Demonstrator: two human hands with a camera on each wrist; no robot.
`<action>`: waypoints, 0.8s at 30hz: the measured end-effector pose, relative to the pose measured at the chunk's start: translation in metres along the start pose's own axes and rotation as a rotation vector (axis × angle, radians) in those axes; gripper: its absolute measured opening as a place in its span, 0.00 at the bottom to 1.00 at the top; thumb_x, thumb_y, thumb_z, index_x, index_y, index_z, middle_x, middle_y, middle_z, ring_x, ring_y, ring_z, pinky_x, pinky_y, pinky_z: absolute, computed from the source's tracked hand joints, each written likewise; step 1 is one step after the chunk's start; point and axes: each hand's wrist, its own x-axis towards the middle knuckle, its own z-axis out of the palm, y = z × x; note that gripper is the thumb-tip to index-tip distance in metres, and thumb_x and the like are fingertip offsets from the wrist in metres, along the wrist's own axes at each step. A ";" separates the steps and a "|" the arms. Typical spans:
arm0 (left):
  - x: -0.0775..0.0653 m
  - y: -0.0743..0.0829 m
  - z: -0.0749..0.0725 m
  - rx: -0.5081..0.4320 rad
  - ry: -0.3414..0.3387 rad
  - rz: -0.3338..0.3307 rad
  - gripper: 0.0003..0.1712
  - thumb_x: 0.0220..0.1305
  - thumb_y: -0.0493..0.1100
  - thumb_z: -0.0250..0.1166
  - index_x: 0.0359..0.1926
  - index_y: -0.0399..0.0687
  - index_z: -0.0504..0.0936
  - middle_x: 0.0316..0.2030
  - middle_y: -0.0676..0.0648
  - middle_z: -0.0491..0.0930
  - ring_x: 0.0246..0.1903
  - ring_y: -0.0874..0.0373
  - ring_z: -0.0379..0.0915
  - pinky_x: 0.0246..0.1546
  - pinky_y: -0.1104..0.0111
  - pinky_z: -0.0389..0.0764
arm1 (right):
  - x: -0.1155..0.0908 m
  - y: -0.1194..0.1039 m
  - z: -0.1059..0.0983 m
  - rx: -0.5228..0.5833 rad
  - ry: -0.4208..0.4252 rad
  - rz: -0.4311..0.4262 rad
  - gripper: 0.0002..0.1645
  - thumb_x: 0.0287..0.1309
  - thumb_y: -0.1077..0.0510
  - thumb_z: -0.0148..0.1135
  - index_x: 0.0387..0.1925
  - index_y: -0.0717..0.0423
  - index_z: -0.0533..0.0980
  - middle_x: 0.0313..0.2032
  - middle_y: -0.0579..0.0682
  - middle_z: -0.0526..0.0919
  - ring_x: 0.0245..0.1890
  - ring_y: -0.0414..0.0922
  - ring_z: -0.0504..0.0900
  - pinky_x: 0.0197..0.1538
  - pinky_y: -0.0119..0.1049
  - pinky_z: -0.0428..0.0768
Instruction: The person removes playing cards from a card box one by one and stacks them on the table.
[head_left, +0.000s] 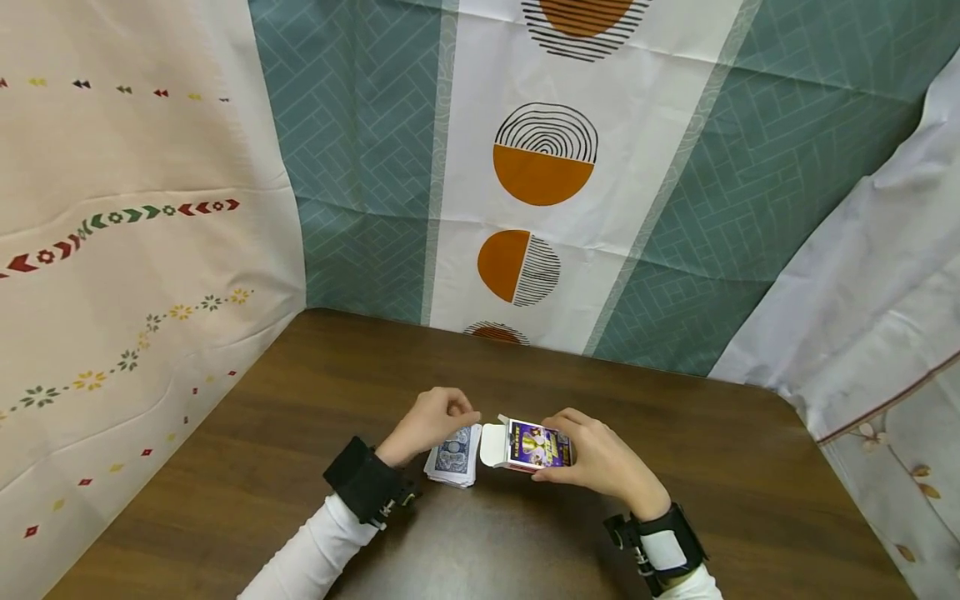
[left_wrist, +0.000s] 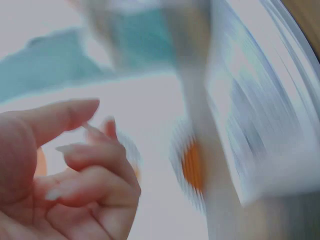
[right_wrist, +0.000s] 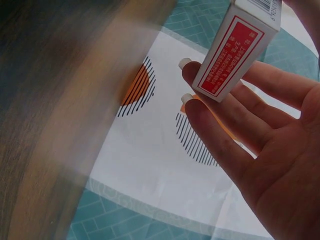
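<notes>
A stack of playing cards (head_left: pixel 453 454), with a blue-patterned back on top and slightly uneven edges, lies on the table. My left hand (head_left: pixel 431 421) is just above its far left side. In the left wrist view the thumb and fingers (left_wrist: pixel 107 175) curl loosely with nothing visible between them, and the cards (left_wrist: pixel 255 110) are blurred at the right. My right hand (head_left: pixel 600 458) grips a playing card box (head_left: pixel 538 446) by its right end. Its white flap (head_left: pixel 493 446) stands open toward the cards. The right wrist view shows the box's red printed side (right_wrist: pixel 230 57).
The dark brown wooden table (head_left: pixel 360 358) extends around both hands. Behind it hangs a green and white curtain (head_left: pixel 517 208) with orange circles. Patterned pale cloth (head_left: pixel 150 333) borders the left side, and white cloth (head_left: pixel 862 275) borders the right.
</notes>
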 end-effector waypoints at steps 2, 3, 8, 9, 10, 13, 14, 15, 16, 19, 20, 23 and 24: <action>-0.004 0.015 0.003 -0.075 -0.088 0.029 0.08 0.59 0.41 0.68 0.29 0.41 0.84 0.17 0.53 0.69 0.19 0.61 0.62 0.21 0.71 0.62 | 0.000 0.000 0.000 0.001 0.007 -0.010 0.40 0.40 0.32 0.74 0.49 0.54 0.78 0.44 0.44 0.80 0.34 0.34 0.75 0.36 0.27 0.76; -0.005 0.020 0.005 -0.093 -0.123 0.031 0.08 0.58 0.42 0.68 0.28 0.41 0.84 0.17 0.53 0.68 0.19 0.62 0.61 0.21 0.72 0.61 | 0.000 0.000 -0.001 0.004 0.012 -0.018 0.40 0.40 0.33 0.74 0.49 0.54 0.78 0.44 0.44 0.80 0.34 0.34 0.75 0.36 0.27 0.76; -0.010 0.028 0.016 -0.090 -0.156 0.006 0.11 0.56 0.43 0.70 0.24 0.40 0.83 0.15 0.55 0.67 0.17 0.63 0.59 0.18 0.72 0.57 | -0.001 -0.004 -0.001 0.023 0.025 -0.044 0.38 0.41 0.34 0.74 0.49 0.54 0.78 0.44 0.44 0.80 0.33 0.34 0.75 0.35 0.26 0.75; -0.011 0.028 0.018 -0.088 -0.153 0.002 0.12 0.56 0.44 0.71 0.23 0.40 0.83 0.15 0.55 0.67 0.16 0.63 0.58 0.18 0.72 0.56 | -0.001 -0.005 -0.001 0.028 0.024 -0.044 0.38 0.41 0.34 0.74 0.49 0.54 0.78 0.44 0.44 0.80 0.33 0.34 0.75 0.35 0.26 0.75; -0.011 0.029 0.019 -0.083 -0.149 0.000 0.13 0.56 0.44 0.71 0.22 0.40 0.83 0.14 0.55 0.67 0.16 0.63 0.58 0.18 0.72 0.56 | -0.001 -0.005 -0.002 0.028 0.023 -0.045 0.38 0.41 0.34 0.74 0.49 0.54 0.78 0.44 0.44 0.80 0.33 0.34 0.75 0.34 0.26 0.75; -0.012 0.031 0.021 -0.067 -0.127 0.010 0.14 0.56 0.43 0.71 0.20 0.40 0.81 0.14 0.56 0.67 0.16 0.63 0.58 0.17 0.73 0.56 | -0.001 -0.006 -0.002 0.024 0.028 -0.052 0.38 0.42 0.33 0.73 0.49 0.54 0.78 0.43 0.45 0.80 0.33 0.33 0.75 0.34 0.25 0.75; -0.011 0.032 0.021 -0.057 -0.117 0.018 0.14 0.56 0.43 0.71 0.20 0.40 0.81 0.14 0.56 0.67 0.15 0.64 0.59 0.17 0.73 0.56 | -0.001 -0.006 -0.002 0.020 0.032 -0.055 0.38 0.41 0.34 0.74 0.49 0.54 0.78 0.43 0.44 0.80 0.33 0.33 0.75 0.34 0.25 0.75; -0.011 0.033 0.021 -0.049 -0.108 0.024 0.14 0.56 0.43 0.71 0.19 0.40 0.80 0.14 0.56 0.68 0.16 0.64 0.59 0.17 0.74 0.56 | -0.001 -0.006 -0.002 0.016 0.037 -0.059 0.38 0.41 0.34 0.74 0.49 0.54 0.78 0.43 0.44 0.80 0.33 0.33 0.75 0.34 0.25 0.75; -0.011 0.034 0.022 -0.041 -0.101 0.030 0.14 0.55 0.42 0.71 0.18 0.40 0.80 0.14 0.56 0.68 0.15 0.64 0.59 0.17 0.74 0.56 | -0.001 -0.006 -0.002 0.014 0.042 -0.063 0.38 0.41 0.34 0.74 0.48 0.54 0.78 0.43 0.44 0.80 0.32 0.33 0.75 0.34 0.26 0.75; -0.011 0.035 0.022 -0.026 -0.089 0.032 0.15 0.55 0.41 0.72 0.17 0.40 0.80 0.14 0.56 0.70 0.16 0.64 0.60 0.17 0.75 0.57 | -0.001 -0.007 -0.003 0.005 0.049 -0.071 0.38 0.41 0.34 0.74 0.49 0.54 0.78 0.43 0.44 0.80 0.32 0.33 0.75 0.34 0.26 0.75; -0.011 0.035 0.022 -0.026 -0.088 0.030 0.15 0.54 0.41 0.72 0.17 0.40 0.80 0.14 0.55 0.71 0.16 0.64 0.61 0.16 0.75 0.57 | -0.001 -0.008 -0.004 0.003 0.050 -0.072 0.38 0.41 0.33 0.73 0.49 0.54 0.78 0.43 0.44 0.80 0.32 0.33 0.75 0.34 0.26 0.75; -0.009 0.033 0.023 -0.060 -0.106 0.014 0.13 0.54 0.40 0.72 0.18 0.39 0.81 0.16 0.53 0.74 0.16 0.64 0.63 0.16 0.75 0.60 | -0.001 -0.009 -0.005 -0.006 0.047 -0.074 0.38 0.42 0.33 0.73 0.49 0.53 0.78 0.43 0.44 0.80 0.31 0.33 0.75 0.33 0.25 0.74; -0.009 0.032 0.023 -0.078 -0.114 0.009 0.13 0.54 0.40 0.72 0.18 0.38 0.82 0.17 0.53 0.75 0.17 0.64 0.63 0.16 0.74 0.60 | -0.001 -0.009 -0.005 -0.006 0.047 -0.073 0.38 0.42 0.33 0.72 0.49 0.53 0.78 0.43 0.44 0.80 0.31 0.33 0.75 0.33 0.25 0.74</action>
